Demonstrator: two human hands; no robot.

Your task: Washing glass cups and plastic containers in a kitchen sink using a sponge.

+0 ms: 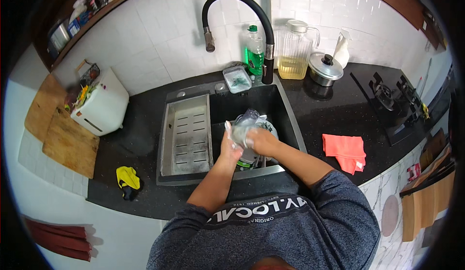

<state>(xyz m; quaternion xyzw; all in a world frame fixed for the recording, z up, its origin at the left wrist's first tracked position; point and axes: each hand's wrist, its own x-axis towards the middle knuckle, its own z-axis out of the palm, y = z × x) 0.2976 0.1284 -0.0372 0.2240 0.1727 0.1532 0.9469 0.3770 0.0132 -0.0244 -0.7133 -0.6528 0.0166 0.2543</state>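
Observation:
Over the sink basin (247, 101) my left hand (229, 146) grips a clear drinking glass (239, 134), blurred and whitish with suds. White foam clings to the fingers of that hand. My right hand (264, 142) meets the glass from the other side, its fingertips at or inside the mouth; blur hides whether they hold anything. Just beyond, a second clear glass (250, 117) leans among the dishes in the basin. A white plate (272, 127) and a green-edged dish (245, 164) show partly beneath my hands.
Left of the basin sits a slotted drain tray (189, 135). Behind stand a black faucet (268, 66), a soap tub (237, 79), a green liquid bottle (255, 57), a glass pitcher (294, 57) and a lidded pot (325, 70). Cloths, yellow (128, 178) and coral (344, 150), lie on the counter.

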